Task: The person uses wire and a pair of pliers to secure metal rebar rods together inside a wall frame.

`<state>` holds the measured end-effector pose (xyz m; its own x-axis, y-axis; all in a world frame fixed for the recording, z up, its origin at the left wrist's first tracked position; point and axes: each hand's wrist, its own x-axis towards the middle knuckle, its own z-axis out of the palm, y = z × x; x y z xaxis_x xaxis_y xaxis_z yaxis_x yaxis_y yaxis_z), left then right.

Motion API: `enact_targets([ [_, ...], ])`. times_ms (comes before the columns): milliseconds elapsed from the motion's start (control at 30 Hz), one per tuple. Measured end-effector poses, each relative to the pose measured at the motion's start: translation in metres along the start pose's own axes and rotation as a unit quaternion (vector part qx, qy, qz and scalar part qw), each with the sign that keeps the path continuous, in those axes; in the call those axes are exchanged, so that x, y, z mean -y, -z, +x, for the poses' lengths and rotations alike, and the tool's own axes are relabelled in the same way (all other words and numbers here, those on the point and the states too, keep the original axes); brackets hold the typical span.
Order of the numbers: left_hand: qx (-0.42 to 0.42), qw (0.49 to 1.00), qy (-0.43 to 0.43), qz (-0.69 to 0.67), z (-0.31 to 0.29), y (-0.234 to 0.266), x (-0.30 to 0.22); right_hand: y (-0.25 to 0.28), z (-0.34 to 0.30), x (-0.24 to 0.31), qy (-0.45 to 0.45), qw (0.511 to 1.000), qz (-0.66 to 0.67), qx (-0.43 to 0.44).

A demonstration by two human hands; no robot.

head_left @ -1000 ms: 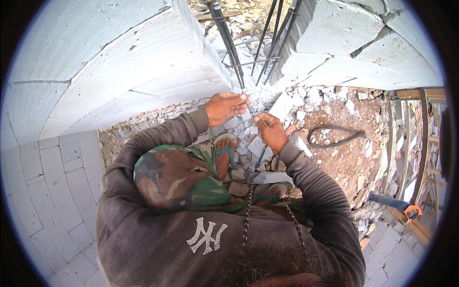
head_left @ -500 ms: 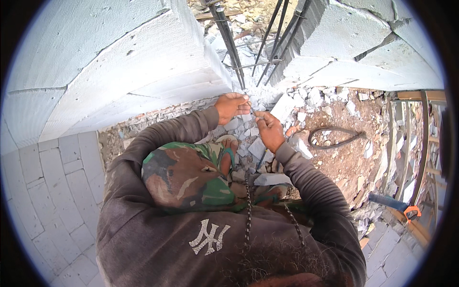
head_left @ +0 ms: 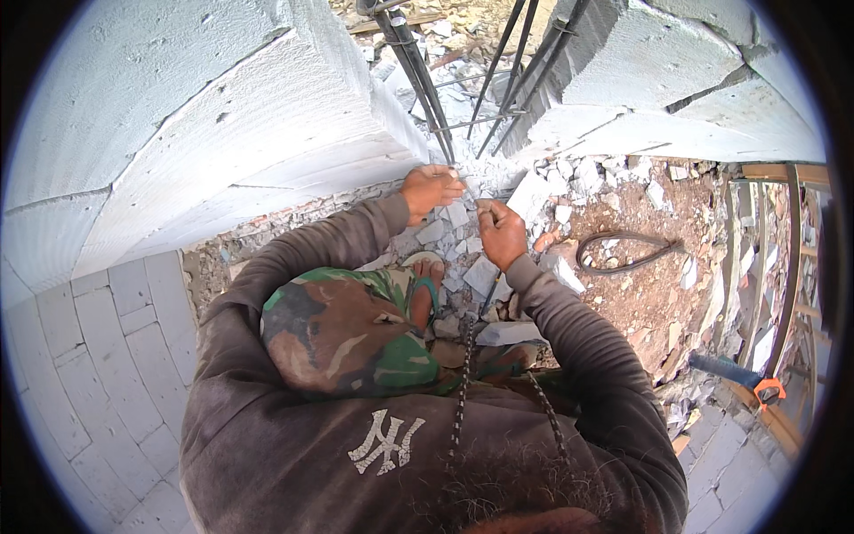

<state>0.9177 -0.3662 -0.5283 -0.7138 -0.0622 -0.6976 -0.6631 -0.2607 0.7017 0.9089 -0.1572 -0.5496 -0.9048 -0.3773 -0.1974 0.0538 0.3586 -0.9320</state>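
My left hand (head_left: 431,192) is at the foot of the dark steel rebar (head_left: 431,111), its fingers together and pointing right, the thumb near the bar ends. Whatever lies between its fingers is too small to make out. My right hand (head_left: 503,234) is a little nearer and to the right, closed in a pinch with thumb and forefinger toward the left hand. What it pinches cannot be made out either. Below the right wrist a thin blue and dark rod (head_left: 489,295) slants over the rubble; whether the hand touches it is hidden.
White block walls (head_left: 222,133) flank the rebar on both sides. Broken white pieces (head_left: 531,194) cover the ground. A looped bundle of dark wire (head_left: 614,269) lies on soil at right, beyond it a tool with a blue-grey and orange grip (head_left: 725,370). My sandaled foot (head_left: 429,276) stands among the rubble.
My hands have drawn slightly apart, the right one moving a little right. The thin dark strand between them no longer shows clearly. The view has shifted slightly.
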Motion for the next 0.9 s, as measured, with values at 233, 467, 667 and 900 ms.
enact_targets([
  [233,-0.073,0.923,-0.137,0.353,0.002,0.004,0.013,0.001,0.071,-0.008,0.048,0.961,-0.271,0.001],
  [467,-0.052,0.882,-0.100,0.458,0.045,0.018,0.006,-0.013,0.098,-0.017,0.148,0.934,-0.324,0.020],
  [667,-0.064,0.839,-0.082,0.534,0.049,0.012,-0.003,-0.015,0.105,-0.016,0.124,0.943,-0.309,-0.003],
  [900,-0.158,0.836,-0.140,0.506,0.032,0.005,0.016,-0.034,0.108,-0.012,0.006,0.988,-0.147,-0.042],
])
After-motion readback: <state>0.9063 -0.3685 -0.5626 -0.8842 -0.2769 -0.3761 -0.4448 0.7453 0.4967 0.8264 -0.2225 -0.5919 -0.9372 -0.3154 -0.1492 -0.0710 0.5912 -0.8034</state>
